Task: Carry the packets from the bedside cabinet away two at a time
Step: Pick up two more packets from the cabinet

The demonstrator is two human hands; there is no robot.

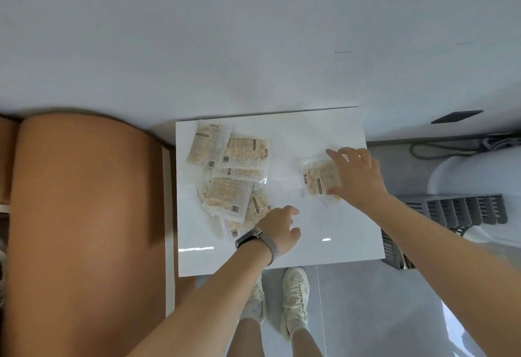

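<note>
A white bedside cabinet (310, 244) stands against the wall. Several clear packets with beige contents lie in a loose pile (229, 176) on its left half. One packet (320, 177) lies apart on the right side. My right hand (358, 177) is over that lone packet, thumb and fingers closing around its right edge. My left hand (279, 229), with a watch on the wrist, hovers at the pile's lower right corner with fingers curled and nothing in them.
An orange-brown padded headboard (84, 215) fills the left side. A grey slatted basket (451, 213) sits on the floor right of the cabinet, with a white rounded object (473, 176) and cables behind it. My shoes (293, 297) are on the grey floor below.
</note>
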